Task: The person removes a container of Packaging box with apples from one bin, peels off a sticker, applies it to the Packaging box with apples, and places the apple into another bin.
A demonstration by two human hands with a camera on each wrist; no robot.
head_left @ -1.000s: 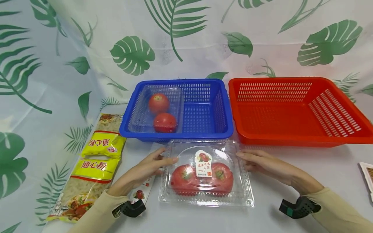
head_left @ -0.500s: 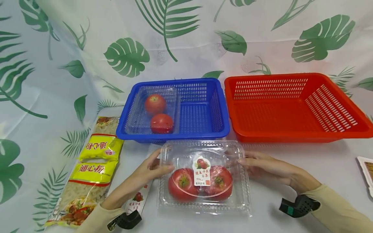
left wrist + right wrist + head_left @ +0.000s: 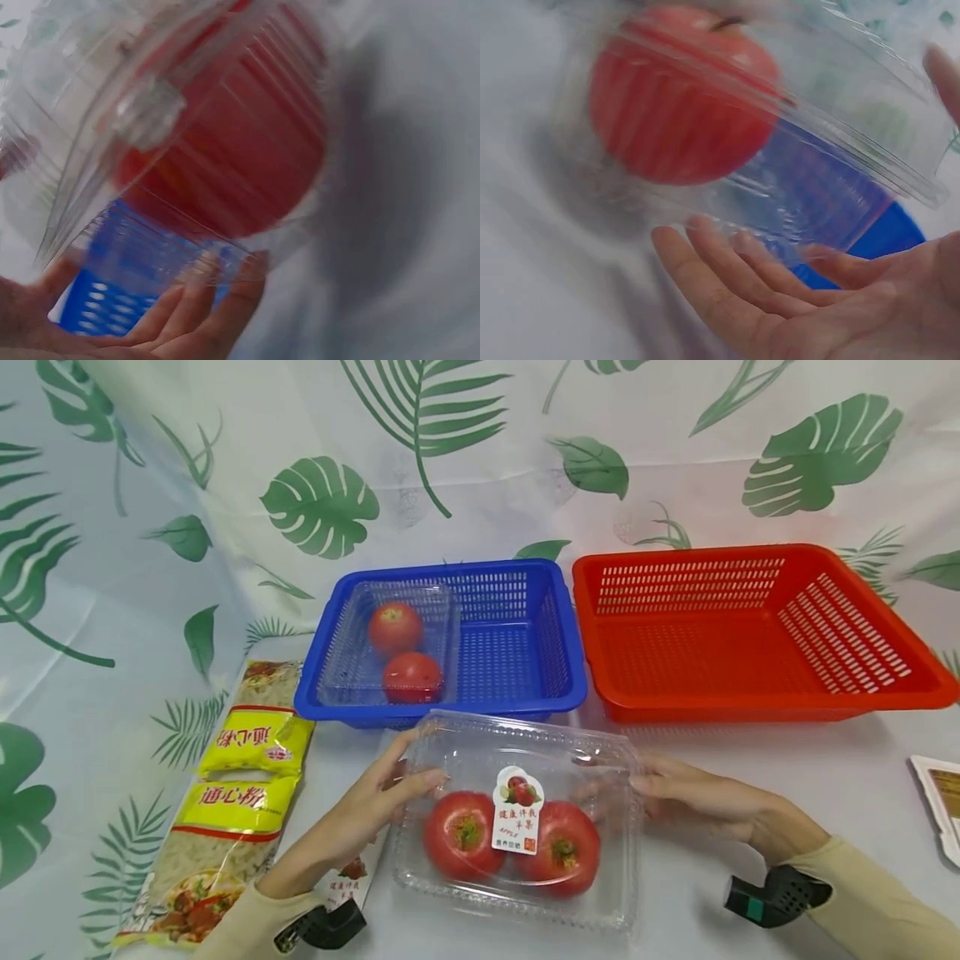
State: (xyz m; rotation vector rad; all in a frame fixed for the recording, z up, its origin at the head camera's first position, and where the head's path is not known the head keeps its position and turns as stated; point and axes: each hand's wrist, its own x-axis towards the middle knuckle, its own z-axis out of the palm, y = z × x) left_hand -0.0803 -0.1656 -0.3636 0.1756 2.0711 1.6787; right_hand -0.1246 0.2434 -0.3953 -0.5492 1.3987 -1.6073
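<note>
Both hands hold a clear plastic clamshell box (image 3: 510,914) with a white apple label (image 3: 516,810) on its lid. Two red apples (image 3: 462,835) lie inside, toward the near side. My left hand (image 3: 382,802) grips the left side, thumb at the rim and fingers underneath. At the opposite side, my right hand (image 3: 697,793) has its thumb by the rim, with its fingers (image 3: 727,292) under the bottom. The box is tilted and off the table, judging by the shadow in the wrist views.
A blue basket (image 3: 442,710) behind the box holds another clear box with two apples (image 3: 412,677). To its right is a red basket (image 3: 750,703). Two pasta bags (image 3: 240,806) lie at left, with a label strip (image 3: 348,881) beside the left wrist. A white-edged pack (image 3: 937,810) sits at far right.
The box has tilted more toward the camera and turned slightly, its right side coming nearer. Both hands keep their hold. The head view has shifted a little.
</note>
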